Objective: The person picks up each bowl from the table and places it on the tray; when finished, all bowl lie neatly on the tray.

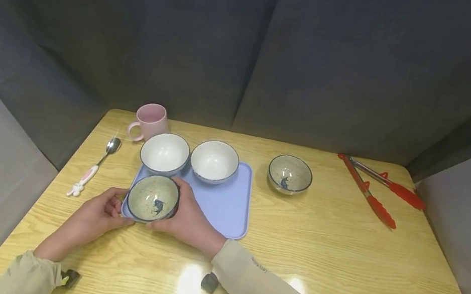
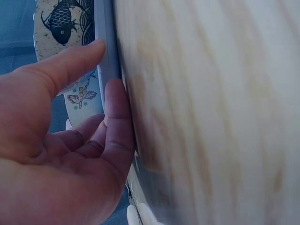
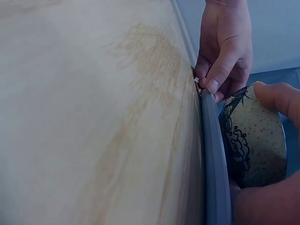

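Observation:
A speckled beige bowl with a blue fish motif (image 1: 150,195) is at the front left corner of the blue tray (image 1: 228,212). My right hand (image 1: 194,223) grips this bowl from its right side, thumb in front and fingers behind. My left hand (image 1: 89,219) pinches the tray's left front corner, with its thumb (image 2: 79,61) against the rim. Two white bowls, one at left (image 1: 165,154) and one at right (image 1: 215,162), stand along the tray's back edge. In the right wrist view the bowl's patterned outside (image 3: 258,136) shows just behind the tray rim (image 3: 216,154).
Another speckled bowl (image 1: 289,175) stands right of the tray. Red-handled tongs (image 1: 368,190) lie spread at the far right. Behind the white bowls is a pink mug (image 1: 152,122). A spoon with a rabbit handle (image 1: 95,166) lies at the left. A dark curtain (image 1: 249,52) hangs behind the table.

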